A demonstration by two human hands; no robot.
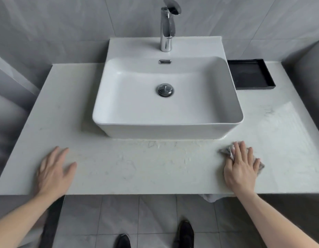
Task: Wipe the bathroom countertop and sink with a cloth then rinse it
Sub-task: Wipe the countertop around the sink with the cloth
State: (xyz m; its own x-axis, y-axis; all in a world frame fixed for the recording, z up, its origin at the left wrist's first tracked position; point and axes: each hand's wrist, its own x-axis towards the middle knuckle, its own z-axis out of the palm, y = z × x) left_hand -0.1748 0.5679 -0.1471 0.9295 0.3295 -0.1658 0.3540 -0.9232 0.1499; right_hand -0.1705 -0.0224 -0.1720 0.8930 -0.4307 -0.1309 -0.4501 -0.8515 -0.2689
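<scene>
Two dark shoes [186,231] stand on the tiled floor [155,212] below the desk [137,167]. The right hand [242,167] lies flat with fingers spread, pressing a grey cloth [225,151] onto the desk's front right part, near the white sink [166,97]. The left hand [54,170] rests open and empty at front left. A black tray [251,74] sits right of the sink, behind which rises a chrome tap [166,25].

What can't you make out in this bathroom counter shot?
- Cloth: mostly hidden under the right hand, head view.
- White fabric below the countertop: hidden by its front edge.
- Black tray: left end behind the sink.
</scene>
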